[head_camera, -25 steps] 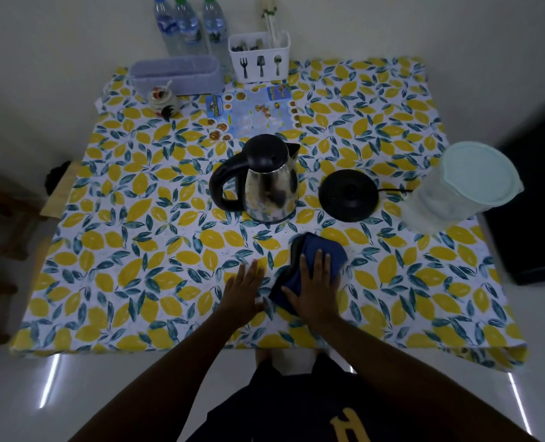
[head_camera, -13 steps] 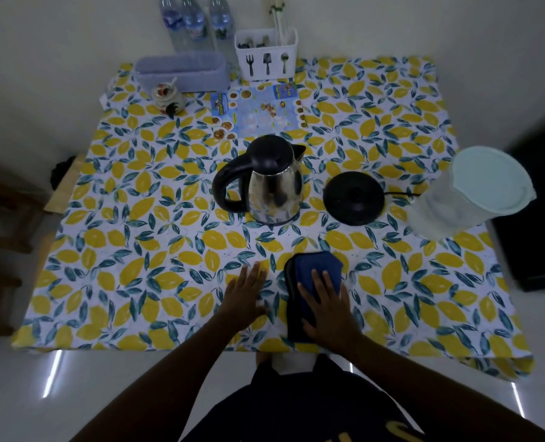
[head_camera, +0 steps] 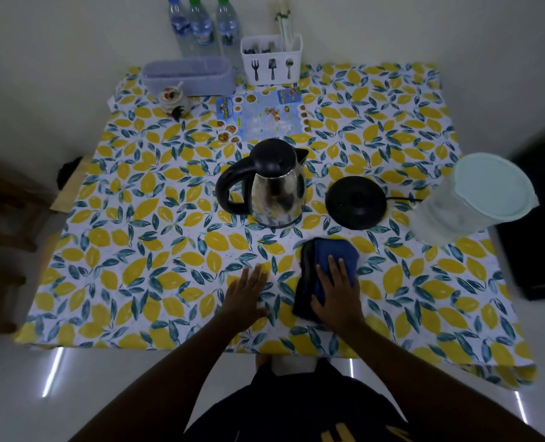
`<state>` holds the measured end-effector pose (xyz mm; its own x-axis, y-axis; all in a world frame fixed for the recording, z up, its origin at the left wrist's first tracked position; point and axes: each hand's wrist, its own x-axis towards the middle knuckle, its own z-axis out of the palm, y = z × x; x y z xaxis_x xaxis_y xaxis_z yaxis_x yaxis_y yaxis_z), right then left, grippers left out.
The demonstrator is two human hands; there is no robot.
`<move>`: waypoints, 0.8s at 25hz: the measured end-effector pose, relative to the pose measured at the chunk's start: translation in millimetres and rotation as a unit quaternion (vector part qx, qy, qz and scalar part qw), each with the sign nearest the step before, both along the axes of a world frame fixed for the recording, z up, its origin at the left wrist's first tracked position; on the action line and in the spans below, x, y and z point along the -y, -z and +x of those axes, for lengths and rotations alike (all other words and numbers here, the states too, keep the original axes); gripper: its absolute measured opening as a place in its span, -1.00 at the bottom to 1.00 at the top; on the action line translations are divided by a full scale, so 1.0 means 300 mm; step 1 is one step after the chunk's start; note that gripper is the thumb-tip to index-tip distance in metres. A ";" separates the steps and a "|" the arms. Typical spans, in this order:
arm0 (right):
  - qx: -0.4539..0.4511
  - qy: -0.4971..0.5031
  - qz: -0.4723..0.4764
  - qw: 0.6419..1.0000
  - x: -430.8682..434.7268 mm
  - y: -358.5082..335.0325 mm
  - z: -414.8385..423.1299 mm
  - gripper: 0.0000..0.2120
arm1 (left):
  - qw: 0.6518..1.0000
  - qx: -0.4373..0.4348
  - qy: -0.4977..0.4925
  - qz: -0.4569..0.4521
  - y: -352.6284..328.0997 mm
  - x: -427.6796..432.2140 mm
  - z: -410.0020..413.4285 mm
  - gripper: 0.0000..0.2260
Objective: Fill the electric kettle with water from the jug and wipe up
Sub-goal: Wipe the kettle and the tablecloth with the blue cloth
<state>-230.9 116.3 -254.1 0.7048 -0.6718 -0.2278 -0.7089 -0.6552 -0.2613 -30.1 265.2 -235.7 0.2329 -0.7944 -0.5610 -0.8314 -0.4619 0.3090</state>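
The right hand [head_camera: 336,296] lies flat, fingers spread, pressing the blue cloth [head_camera: 327,266] near the table's [head_camera: 105,282] front edge, while the left hand [head_camera: 247,298] rests open and empty on the tablecloth just beside it at 9 o'clock. Bare tablecloth stretches away towards 9 o'clock. Farther off at 12 o'clock stands the kettle [head_camera: 272,186], its base [head_camera: 355,202] beside it and the lidded jug [head_camera: 469,199] at 2 o'clock by the right edge.

Home dining table [head_camera: 169,218]: lemon oilcloth, cutlery caddy [head_camera: 272,63], kettle [head_camera: 271,183].

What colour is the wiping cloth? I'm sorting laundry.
Dark blue cloth, head view, under the right hand.
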 end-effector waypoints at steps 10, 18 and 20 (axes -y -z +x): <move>-0.028 -0.002 -0.012 1.000 0.086 -0.024 0.085 -0.39 | 1.000 -0.004 0.000 -0.007 0.010 -0.005 0.001 -0.16; 0.025 0.061 -0.002 0.998 -0.085 0.006 -0.072 -0.33 | 0.999 -0.009 -0.018 -0.040 -0.008 -0.032 -0.007 -0.20; 0.018 0.048 0.002 0.999 -0.060 -0.008 -0.002 -0.33 | 0.997 0.021 -0.071 -0.025 0.001 -0.068 -0.023 -0.14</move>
